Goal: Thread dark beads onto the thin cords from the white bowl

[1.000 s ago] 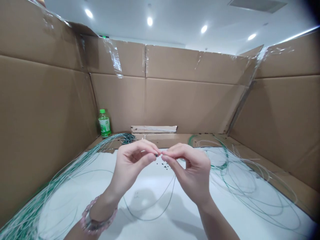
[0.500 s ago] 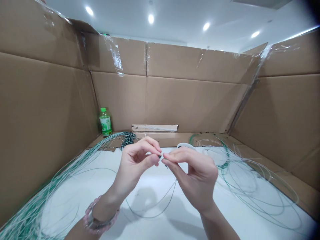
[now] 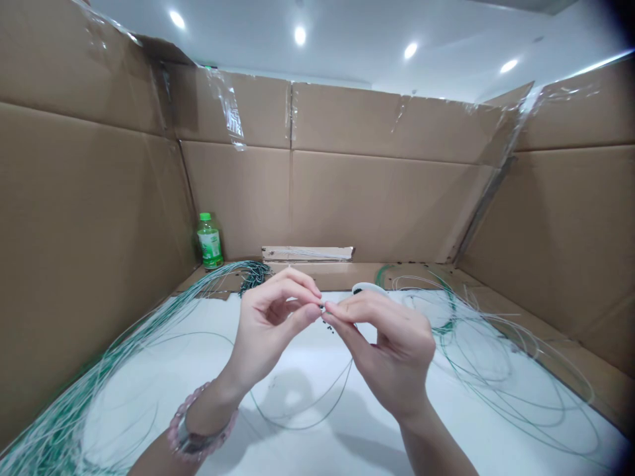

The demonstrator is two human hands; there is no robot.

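My left hand point(image 3: 278, 317) is closed in a pinch on a small dark piece point(image 3: 322, 306), mostly covered by the fingertips. Opposite it, my right hand point(image 3: 389, 337) pinches a thin green-and-white wire point(image 3: 317, 423); its end is hidden between finger and thumb. Both sets of fingertips nearly meet above the white tabletop point(image 3: 223, 370). The wire hangs in a loop below the hands and runs off to the left. Several tiny black pieces point(image 3: 328, 327) lie on the tabletop just beyond the fingertips.
A white round dish point(image 3: 370, 287) with dark contents sits behind my right hand. Bundled wires point(image 3: 149, 330) spread along the left, and loose coils point(image 3: 496, 370) lie at right. A green bottle point(image 3: 209, 241) stands in the back left corner. Cardboard walls point(image 3: 377, 205) enclose the table.
My left fingertips have moved slightly right and up, closing the gap to the right fingertips. The small dark piece now sits between both hands. The rest looks the same.
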